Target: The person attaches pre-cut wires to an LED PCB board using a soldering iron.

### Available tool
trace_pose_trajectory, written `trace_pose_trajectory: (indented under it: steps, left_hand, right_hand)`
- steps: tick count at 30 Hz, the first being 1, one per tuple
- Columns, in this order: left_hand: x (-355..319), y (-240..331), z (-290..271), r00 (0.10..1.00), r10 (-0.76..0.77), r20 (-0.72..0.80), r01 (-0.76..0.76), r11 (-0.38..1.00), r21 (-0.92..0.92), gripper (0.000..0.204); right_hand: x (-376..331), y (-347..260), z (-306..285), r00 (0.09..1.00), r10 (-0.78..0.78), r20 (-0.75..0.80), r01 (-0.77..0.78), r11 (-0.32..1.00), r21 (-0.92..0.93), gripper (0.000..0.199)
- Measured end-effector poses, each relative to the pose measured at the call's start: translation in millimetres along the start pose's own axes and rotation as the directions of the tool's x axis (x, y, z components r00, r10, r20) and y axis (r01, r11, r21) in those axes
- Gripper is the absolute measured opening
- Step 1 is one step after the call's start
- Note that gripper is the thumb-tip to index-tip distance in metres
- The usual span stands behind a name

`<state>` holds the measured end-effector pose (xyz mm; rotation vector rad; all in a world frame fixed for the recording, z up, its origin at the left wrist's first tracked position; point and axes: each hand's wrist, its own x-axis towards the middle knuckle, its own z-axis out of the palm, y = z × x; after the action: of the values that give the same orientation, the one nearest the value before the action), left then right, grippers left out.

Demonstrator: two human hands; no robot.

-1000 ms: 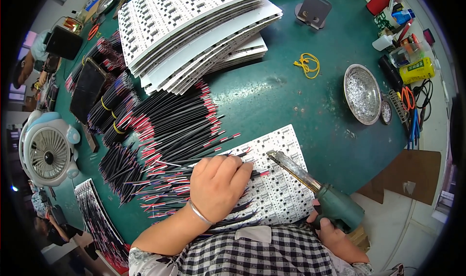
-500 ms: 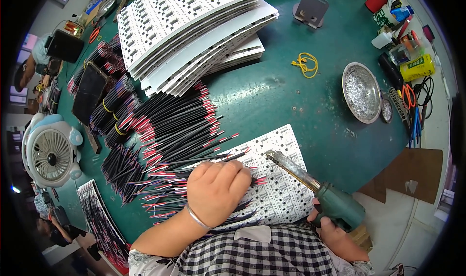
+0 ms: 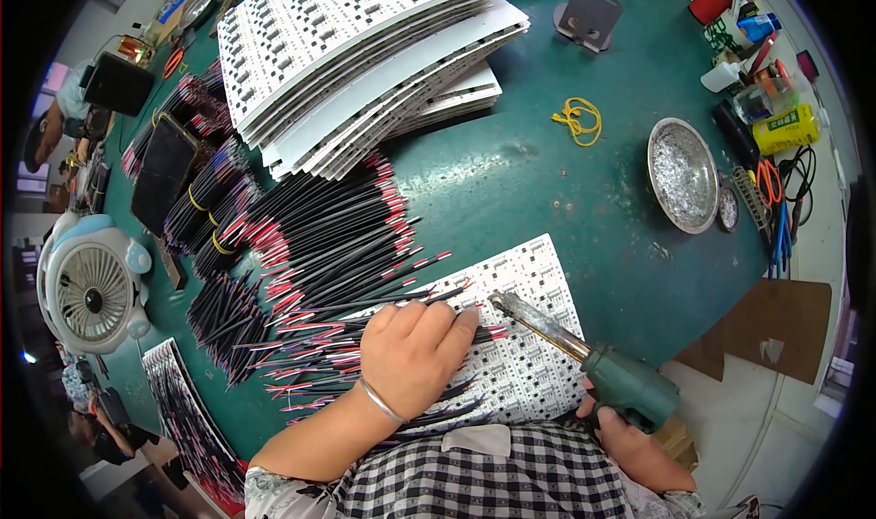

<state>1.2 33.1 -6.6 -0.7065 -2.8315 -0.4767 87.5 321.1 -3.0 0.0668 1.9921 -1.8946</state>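
Observation:
My left hand (image 3: 412, 355), with a bangle at its wrist, is closed over the white circuit board (image 3: 538, 272). A black wire (image 3: 495, 334) with red and white stripped ends pokes out beside its fingers; the fingertips themselves are hidden. My right hand (image 3: 630, 439) grips a soldering iron (image 3: 630, 387) by its thick green body. The iron's darkened tip (image 3: 497, 300) is over the board, just right of the left fingers; whether it touches cannot be told. Cut wires (image 3: 328, 218) lie in a wide spread left of and across the board.
A tall stack of circuit boards (image 3: 365, 62) stands at the back. Bundled wires (image 3: 214, 195), a dark phone-like slab (image 3: 164, 172) and a white fan (image 3: 91, 291) are leftward. Rightward are a metal bowl (image 3: 683, 177) of silvery bits, a yellow cord (image 3: 579, 122) and a stand (image 3: 589, 17).
The soldering iron has moved slightly left, its tip now closer to my left fingers. My left hand has shifted a little to the right.

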Motion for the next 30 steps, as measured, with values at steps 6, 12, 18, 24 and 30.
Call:
trace_pose_trajectory:
  steps: [6,12,18,24,30]
  left_hand:
    - [-2,-1,5,1.000,0.005,-0.027,-0.005,1.000,0.006,0.023]
    - [-1,-2,3,1.000,0.004,-0.003,-0.004,1.000,-0.031,0.024]
    - [-1,-2,3,1.000,-0.002,0.004,0.002,0.999,-0.046,0.023]
    - [1,-1,0,1.000,-0.003,0.006,0.003,0.999,-0.051,0.023]
    - [-1,-1,3,0.999,-0.040,0.009,0.040,0.997,-0.072,0.046]
  right_hand:
    - [2,-3,5,0.999,0.019,-0.037,-0.017,0.999,0.045,0.047]
    - [4,-10,3,0.996,0.085,0.013,-0.084,0.996,-0.029,0.044]
    - [10,-9,3,1.000,0.020,0.012,-0.019,0.995,-0.095,0.036]
    - [-2,4,-3,0.997,0.079,0.009,-0.078,0.997,-0.022,0.052]
    - [-3,1,0,0.997,0.033,-0.076,-0.027,0.997,0.077,0.053]
